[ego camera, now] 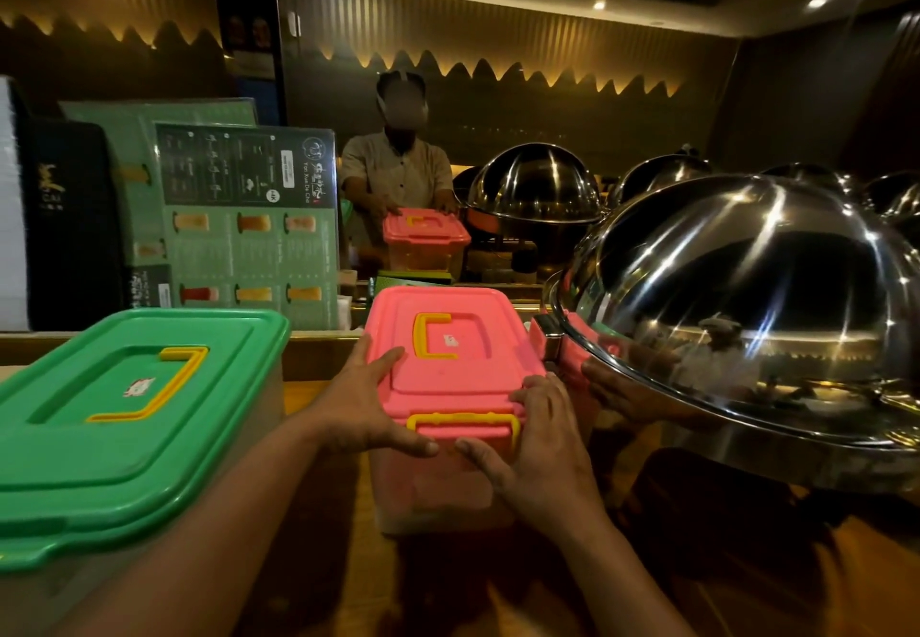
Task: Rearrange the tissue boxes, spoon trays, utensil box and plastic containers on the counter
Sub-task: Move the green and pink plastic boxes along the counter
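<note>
A clear plastic container with a pink lid (450, 337) and yellow handle stands on the wooden counter (318, 567) in front of me. My left hand (363, 407) grips its near left side, thumb along the front edge. My right hand (540, 452) clasps the near right corner by the yellow latch. To the left, close beside it, stands a bigger container with a green lid (124, 417) and a yellow handle.
A large shiny steel dome lid (747, 307) crowds the pink container's right side, with more domes (535, 185) behind. Green menu boards (239, 218) lean at the back left. Farther back a person (396, 173) holds a similar pink-lidded container (425, 230).
</note>
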### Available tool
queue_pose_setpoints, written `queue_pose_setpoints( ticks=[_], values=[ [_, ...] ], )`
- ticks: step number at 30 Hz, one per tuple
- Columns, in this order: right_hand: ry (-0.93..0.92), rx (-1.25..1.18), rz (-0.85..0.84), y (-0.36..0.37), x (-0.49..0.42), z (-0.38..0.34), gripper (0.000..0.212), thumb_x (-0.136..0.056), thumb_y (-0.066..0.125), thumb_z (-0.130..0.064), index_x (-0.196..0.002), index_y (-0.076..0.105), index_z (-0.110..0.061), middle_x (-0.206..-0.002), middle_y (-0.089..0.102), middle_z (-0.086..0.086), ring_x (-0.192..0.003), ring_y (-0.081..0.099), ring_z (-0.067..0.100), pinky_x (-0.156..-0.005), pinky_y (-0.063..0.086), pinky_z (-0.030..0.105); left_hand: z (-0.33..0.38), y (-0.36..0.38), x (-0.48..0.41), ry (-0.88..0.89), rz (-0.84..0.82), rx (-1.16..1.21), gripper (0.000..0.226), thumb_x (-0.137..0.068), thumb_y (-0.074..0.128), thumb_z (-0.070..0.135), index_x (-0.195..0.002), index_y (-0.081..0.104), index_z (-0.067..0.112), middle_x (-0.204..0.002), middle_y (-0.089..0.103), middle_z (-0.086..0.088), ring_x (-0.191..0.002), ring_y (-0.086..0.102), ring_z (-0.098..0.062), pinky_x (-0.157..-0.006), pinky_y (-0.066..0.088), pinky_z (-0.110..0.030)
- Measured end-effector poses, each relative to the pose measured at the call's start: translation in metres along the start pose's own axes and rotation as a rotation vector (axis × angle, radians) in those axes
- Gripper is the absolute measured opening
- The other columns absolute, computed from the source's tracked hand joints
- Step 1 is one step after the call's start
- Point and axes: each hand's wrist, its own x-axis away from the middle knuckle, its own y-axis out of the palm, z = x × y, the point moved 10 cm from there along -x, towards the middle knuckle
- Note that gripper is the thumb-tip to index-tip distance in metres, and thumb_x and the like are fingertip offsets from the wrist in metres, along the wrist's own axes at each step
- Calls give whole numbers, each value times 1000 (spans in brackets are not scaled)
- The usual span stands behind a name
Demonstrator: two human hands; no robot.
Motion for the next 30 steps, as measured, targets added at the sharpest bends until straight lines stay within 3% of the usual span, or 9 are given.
queue_pose_setpoints(
  ticks=[15, 26, 30],
  values=[
    [-25, 18, -18, 6, -4, 1, 79, -76, 52, -83, -123, 42, -20, -137, 39, 7, -140, 32, 29, -108, 39, 53, -7, 0, -6, -13, 16, 33, 152, -27, 94, 64, -156, 20, 32, -162, -19, 14, -150, 10, -22, -119, 23, -37],
    [-86, 38, -40, 4, -7, 0, 76, -77, 57, -77, -117, 42, -15, -126, 43, 11, -133, 38, 35, -104, 41, 55, -1, -1, 1, -79, 7, -3, 143, -39, 95, 56, -157, 17, 34, -164, -15, 9, -150, 8, -24, -117, 20, -37],
    [-83, 21, -56, 0, -10, 3, 76, -75, 62, -73, -116, 44, -12, -121, 45, 11, -131, 37, 34, -106, 40, 53, 9, -6, 17, -54, 75, -69, 133, -46, 91, 62, -156, 24, 27, -164, 5, 5, -147, 20, -24, -114, 26, -37]
  ],
)
